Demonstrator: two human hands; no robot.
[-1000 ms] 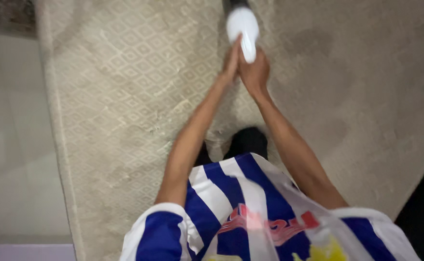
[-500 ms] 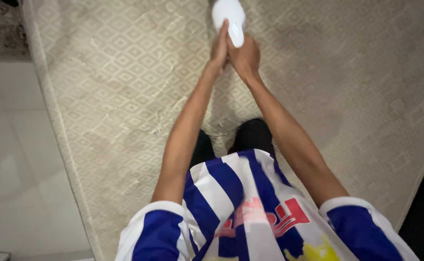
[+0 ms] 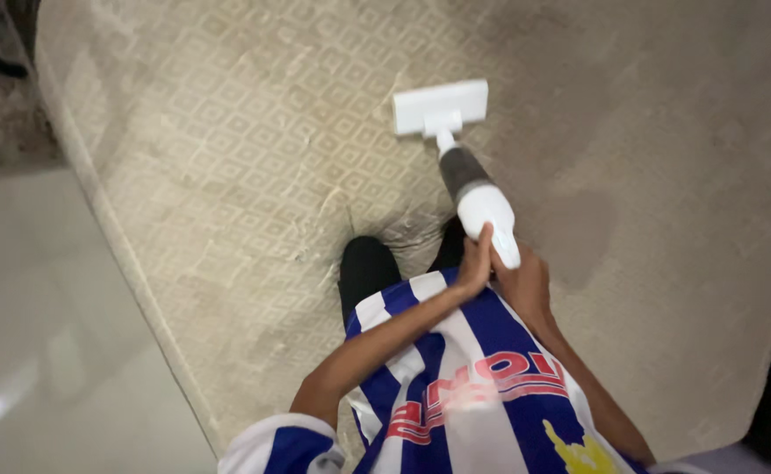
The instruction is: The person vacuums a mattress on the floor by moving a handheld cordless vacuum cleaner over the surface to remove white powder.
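Both hands, left [image 3: 475, 263] & right [image 3: 522, 283], fingers wrapped on white handheld vacuum [image 3: 482, 206] | now pulled in near body vs. arms outstretched | nozzle [image 3: 441, 107] flat on beige rug [image 3: 227, 158].

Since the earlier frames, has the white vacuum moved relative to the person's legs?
Yes. The white vacuum, gripped by the left hand and right hand, has been pulled back toward the dark legs; the arms are now bent.

Dim, warm indoor light, soft motion blur throughout, faint glare on the pale glossy tiled floor [image 3: 43, 351], dark corners.
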